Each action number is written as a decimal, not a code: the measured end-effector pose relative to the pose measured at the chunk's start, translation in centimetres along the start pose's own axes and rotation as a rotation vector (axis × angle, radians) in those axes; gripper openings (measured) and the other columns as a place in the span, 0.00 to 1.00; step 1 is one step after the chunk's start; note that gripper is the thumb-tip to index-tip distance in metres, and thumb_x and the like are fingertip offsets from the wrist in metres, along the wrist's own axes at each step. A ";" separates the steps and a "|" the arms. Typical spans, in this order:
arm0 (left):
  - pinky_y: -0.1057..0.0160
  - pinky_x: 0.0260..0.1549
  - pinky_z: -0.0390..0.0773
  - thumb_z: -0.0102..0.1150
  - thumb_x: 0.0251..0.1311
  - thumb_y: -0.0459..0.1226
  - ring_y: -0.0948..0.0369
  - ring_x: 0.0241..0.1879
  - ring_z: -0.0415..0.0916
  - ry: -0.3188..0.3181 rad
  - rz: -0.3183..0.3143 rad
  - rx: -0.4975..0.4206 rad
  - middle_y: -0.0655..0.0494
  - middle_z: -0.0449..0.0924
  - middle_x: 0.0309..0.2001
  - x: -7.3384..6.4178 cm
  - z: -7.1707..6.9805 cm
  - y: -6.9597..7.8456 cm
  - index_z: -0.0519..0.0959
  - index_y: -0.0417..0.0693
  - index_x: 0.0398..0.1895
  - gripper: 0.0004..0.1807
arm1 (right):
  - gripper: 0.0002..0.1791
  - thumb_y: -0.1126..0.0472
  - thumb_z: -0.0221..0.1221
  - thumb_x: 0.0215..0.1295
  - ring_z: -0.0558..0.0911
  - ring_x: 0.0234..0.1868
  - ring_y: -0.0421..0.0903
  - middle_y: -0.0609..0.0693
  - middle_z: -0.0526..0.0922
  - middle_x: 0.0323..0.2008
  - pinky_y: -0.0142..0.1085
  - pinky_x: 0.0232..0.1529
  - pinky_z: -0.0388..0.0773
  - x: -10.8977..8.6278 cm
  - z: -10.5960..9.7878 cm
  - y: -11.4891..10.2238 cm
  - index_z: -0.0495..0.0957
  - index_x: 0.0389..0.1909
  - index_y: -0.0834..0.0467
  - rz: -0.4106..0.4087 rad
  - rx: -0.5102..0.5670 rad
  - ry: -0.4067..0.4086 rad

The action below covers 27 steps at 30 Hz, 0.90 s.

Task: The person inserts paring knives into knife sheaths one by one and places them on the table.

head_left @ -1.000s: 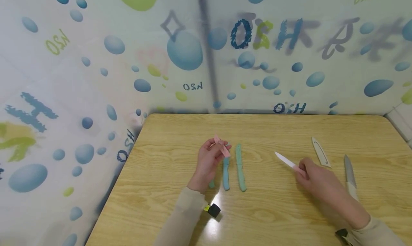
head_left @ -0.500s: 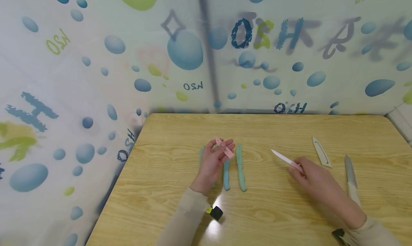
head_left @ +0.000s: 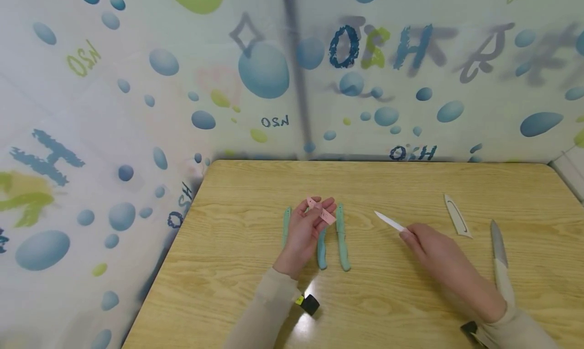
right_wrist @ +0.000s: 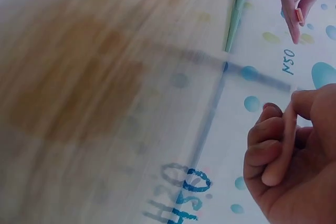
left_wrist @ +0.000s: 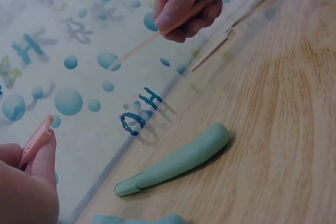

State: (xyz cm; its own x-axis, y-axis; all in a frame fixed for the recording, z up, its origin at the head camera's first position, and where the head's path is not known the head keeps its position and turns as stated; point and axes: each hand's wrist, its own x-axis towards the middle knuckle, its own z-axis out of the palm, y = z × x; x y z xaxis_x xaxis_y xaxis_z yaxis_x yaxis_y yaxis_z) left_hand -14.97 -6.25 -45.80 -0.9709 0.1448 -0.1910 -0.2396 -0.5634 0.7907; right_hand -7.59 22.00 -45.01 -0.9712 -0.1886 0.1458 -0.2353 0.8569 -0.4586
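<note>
A pink knife sheath (head_left: 326, 216) lies across the fingers of my left hand (head_left: 303, 232), pinched under the thumb. My right hand (head_left: 435, 250) grips a small knife by its pink handle (right_wrist: 286, 148); its pale blade (head_left: 388, 220) points left toward the sheath, with a gap between them. Below and beside my left hand, sheathed knives lie on the table: a green one (head_left: 342, 240), a blue one (head_left: 322, 252) partly covered by the hand, and another green one (head_left: 286, 222) at its left. In the left wrist view the green handle (left_wrist: 178, 156) shows close up.
Right of my right hand lies a larger knife (head_left: 499, 250) with a bare grey blade and cream handle. A white sheath (head_left: 457, 216) rests a little behind it. The wooden table (head_left: 246, 186) meets a patterned wall (head_left: 274, 110) at its back edge.
My right hand has moved left with the pink knife, bringing the blade nearer the sheath. My left hand has shifted slightly right and its fingers have spread, showing more of the sheath.
</note>
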 end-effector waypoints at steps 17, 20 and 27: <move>0.58 0.59 0.81 0.46 0.80 0.30 0.46 0.62 0.79 0.006 0.003 -0.051 0.32 0.78 0.61 0.0 0.4 -0.2 0.64 0.29 0.61 0.15 | 0.09 0.55 0.59 0.78 0.60 0.18 0.37 0.41 0.62 0.19 0.31 0.19 0.60 1.1 1.5 -2.7 0.76 0.40 0.57 -0.099 -0.007 0.030; 0.58 0.59 0.80 0.46 0.80 0.30 0.46 0.63 0.78 0.025 0.004 -0.067 0.32 0.77 0.62 0.1 0.6 -0.2 0.65 0.32 0.60 0.12 | 0.09 0.54 0.59 0.78 0.61 0.18 0.37 0.41 0.63 0.19 0.31 0.19 0.61 1.2 1.6 -3.2 0.77 0.41 0.57 -0.092 -0.002 0.014; 0.58 0.58 0.80 0.47 0.80 0.31 0.49 0.59 0.81 0.049 0.000 -0.098 0.34 0.79 0.60 0.0 0.7 -0.2 0.67 0.36 0.58 0.10 | 0.09 0.54 0.61 0.77 0.63 0.19 0.38 0.41 0.64 0.19 0.32 0.20 0.62 1.5 2.0 -4.1 0.78 0.43 0.56 -0.080 0.013 -0.020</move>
State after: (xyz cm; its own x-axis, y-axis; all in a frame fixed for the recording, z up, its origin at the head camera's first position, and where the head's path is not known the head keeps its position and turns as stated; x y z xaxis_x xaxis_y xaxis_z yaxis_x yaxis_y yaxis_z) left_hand -14.97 -5.60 -45.59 -0.9695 0.1062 -0.2207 -0.2365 -0.6404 0.7307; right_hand -8.20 17.24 -44.70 -0.9499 -0.2656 0.1646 -0.3120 0.8328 -0.4573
